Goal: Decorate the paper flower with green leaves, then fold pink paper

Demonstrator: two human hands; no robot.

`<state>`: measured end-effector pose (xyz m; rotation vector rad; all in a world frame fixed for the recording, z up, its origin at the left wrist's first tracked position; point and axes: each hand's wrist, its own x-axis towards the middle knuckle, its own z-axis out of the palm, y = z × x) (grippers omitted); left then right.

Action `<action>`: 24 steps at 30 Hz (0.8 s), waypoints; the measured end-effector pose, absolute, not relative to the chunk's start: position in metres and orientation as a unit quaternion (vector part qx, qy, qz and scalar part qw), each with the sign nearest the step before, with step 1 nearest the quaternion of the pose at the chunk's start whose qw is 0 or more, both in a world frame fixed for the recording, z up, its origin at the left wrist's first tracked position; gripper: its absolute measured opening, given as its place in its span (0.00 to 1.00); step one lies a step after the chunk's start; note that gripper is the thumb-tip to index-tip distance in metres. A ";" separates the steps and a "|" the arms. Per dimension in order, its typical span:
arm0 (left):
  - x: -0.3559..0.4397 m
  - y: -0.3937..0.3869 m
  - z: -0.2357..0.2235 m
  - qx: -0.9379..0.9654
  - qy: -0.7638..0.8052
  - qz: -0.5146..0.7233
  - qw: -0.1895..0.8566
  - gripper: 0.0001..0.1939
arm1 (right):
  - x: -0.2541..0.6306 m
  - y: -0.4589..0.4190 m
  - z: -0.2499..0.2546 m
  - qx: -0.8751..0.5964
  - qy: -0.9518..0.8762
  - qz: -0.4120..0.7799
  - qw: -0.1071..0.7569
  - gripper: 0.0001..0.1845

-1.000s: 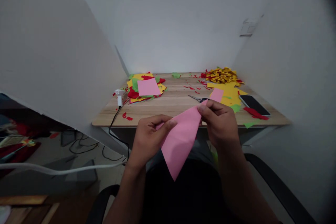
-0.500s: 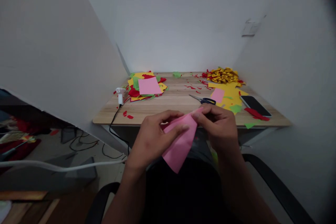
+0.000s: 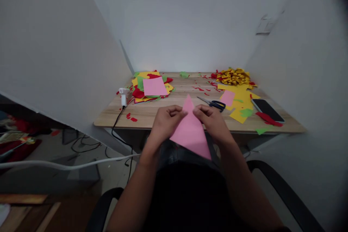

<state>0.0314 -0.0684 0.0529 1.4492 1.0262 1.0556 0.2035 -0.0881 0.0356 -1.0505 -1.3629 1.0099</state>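
A sheet of pink paper is held up between my hands, just in front of the table edge, with a narrow point at its top and a wider lower edge. It looks folded, though the layers behind cannot be made out. My left hand pinches its left side, thumb in front. On the right side, near the upper point, my right hand grips it the same way. Just beyond my right hand lie scissors with dark handles, blades pointing left.
Coloured paper scraps with a pink square on top lie at left, beside a white plug with a black cable. At right are crumpled yellow paper, yellow sheets and a phone. Red bits dot the wooden table.
The pink paper has turned so its point stands upward and its wide edge faces down. My hands have shifted to grip its two sides, and the scissors show more fully.
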 end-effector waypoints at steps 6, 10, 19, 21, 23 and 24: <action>0.033 -0.024 0.027 0.544 0.410 0.507 0.528 0.16 | 0.202 -0.062 0.015 -0.502 -0.592 0.459 0.431 0.23; 0.035 0.002 0.025 0.536 0.406 0.488 0.557 0.17 | 0.202 -0.040 0.011 -0.494 -0.600 0.483 0.403 0.23; 0.032 0.062 -0.014 0.448 0.462 0.594 0.483 0.16 | 0.225 -0.030 -0.028 -0.597 -0.536 0.485 0.349 0.25; 0.032 0.071 -0.026 0.418 0.477 0.593 0.496 0.16 | 0.235 -0.028 -0.034 -0.629 -0.525 0.472 0.327 0.25; 0.031 0.081 -0.037 0.403 0.495 0.595 0.489 0.16 | 0.245 -0.023 -0.036 -0.659 -0.520 0.450 0.303 0.26; 0.029 0.087 -0.043 0.402 0.505 0.594 0.481 0.16 | 0.249 -0.020 -0.037 -0.676 -0.521 0.427 0.298 0.25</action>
